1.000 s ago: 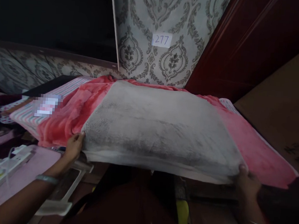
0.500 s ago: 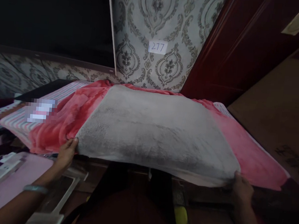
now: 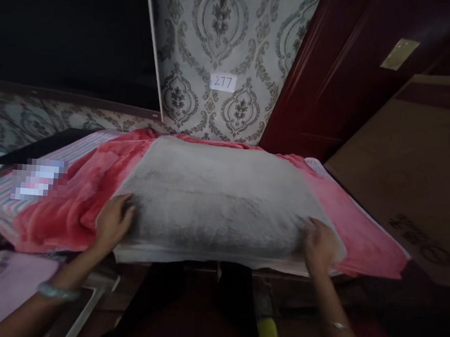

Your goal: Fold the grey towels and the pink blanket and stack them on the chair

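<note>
Grey towel [image 3: 222,199] | long axis runs left-right along pink blanket's [image 3: 367,242] near edge, dead ahead | my left hand [image 3: 114,222] and right hand [image 3: 320,246] rest palm-down, open, gripping nothing, on its near corners, equally near

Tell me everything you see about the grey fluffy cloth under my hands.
The grey cloth looks like plush fleece, folded into a thick flat rectangle, with darker brushed streaks and a paler layer along its near edge. It lies on a pink blanket that shows at both sides. The left hand rests on its near left corner, the right hand on its near right corner; any pinch is hidden.
</note>
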